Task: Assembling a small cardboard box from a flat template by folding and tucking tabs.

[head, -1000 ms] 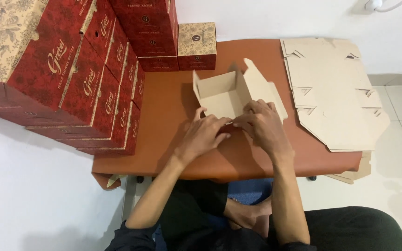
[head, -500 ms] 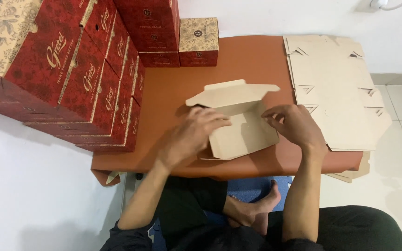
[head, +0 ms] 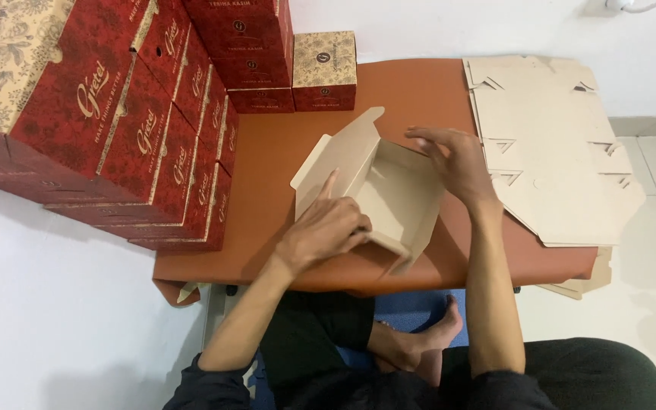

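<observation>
A person sits at a low brown tabletop [head: 282, 152] and works on a plain tan cardboard box [head: 389, 193]. The box is half folded. It sits in the middle of the tabletop, near the front edge, and it is turned at a slant. Its inside faces up, and a long flap [head: 339, 156] stands up on its left side.

The left hand [head: 324, 231] rests on the near left corner of the box. Its fingers are curled onto the front wall of the box, so this grip is clamped on the cardboard. One finger points up along the tall flap.

The right hand [head: 453, 159] is at the far right corner of the box. Its fingers are spread apart and bent over the top edge of the wall there. It touches the box, but the grip is loose and open, not closed around anything.

On the right side of the tabletop lies a stack of flat cardboard sheets [head: 563, 159] with cut slots. They are just beside the right hand and hang a little over the edge.

On the left stand many red boxes [head: 153, 129] with gold flower patterns, stacked in rows. One small red and tan box [head: 324, 72] sits at the back.

Under the tabletop you can see the person's dark trousers and a bare foot [head: 419, 342] on something blue.
</observation>
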